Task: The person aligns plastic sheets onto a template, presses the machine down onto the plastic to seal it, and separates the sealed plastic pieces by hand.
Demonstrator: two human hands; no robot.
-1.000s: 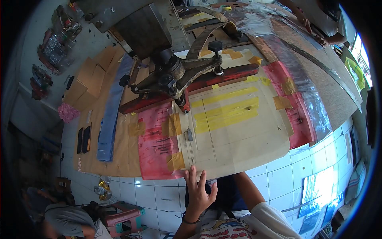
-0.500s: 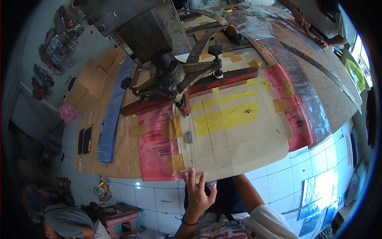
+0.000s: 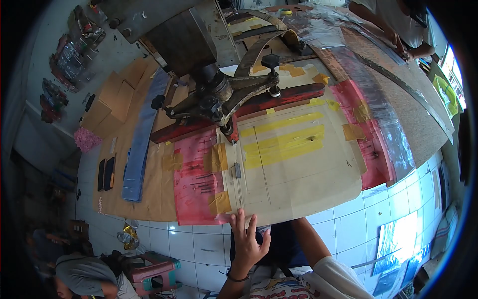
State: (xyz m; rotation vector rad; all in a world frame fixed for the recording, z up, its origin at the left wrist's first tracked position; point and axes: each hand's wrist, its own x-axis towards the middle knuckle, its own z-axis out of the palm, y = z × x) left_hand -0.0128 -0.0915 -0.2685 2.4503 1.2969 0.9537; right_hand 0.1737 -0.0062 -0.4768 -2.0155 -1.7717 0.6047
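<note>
My left hand (image 3: 250, 245) rests at the front edge of the work table, fingers stretched out and apart. Its fingertips touch the lower left corner of a cream sheet (image 3: 308, 184) that carries yellow tape strips and pencil lines. Nothing is gripped in it. My right forearm (image 3: 311, 241) reaches in below the table edge, and the hand itself is hidden. Over the far side of the sheet stands a machine head (image 3: 211, 92) with black knobs, its red bar (image 3: 279, 102) lying across the sheet. A small grey metal piece (image 3: 237, 170) sits near the sheet's left side.
Red plastic film (image 3: 196, 187) held with brown tape (image 3: 219, 203) flanks the sheet. Further left lie a blue strip stack (image 3: 139, 149) and two dark bars (image 3: 105, 174). Another person (image 3: 393, 30) works at the far right; a seated person (image 3: 87, 274) is by a stool (image 3: 154, 274).
The far-right person's hands and upper body have shifted slightly. My left hand stays in the same place, and the view has moved very little.
</note>
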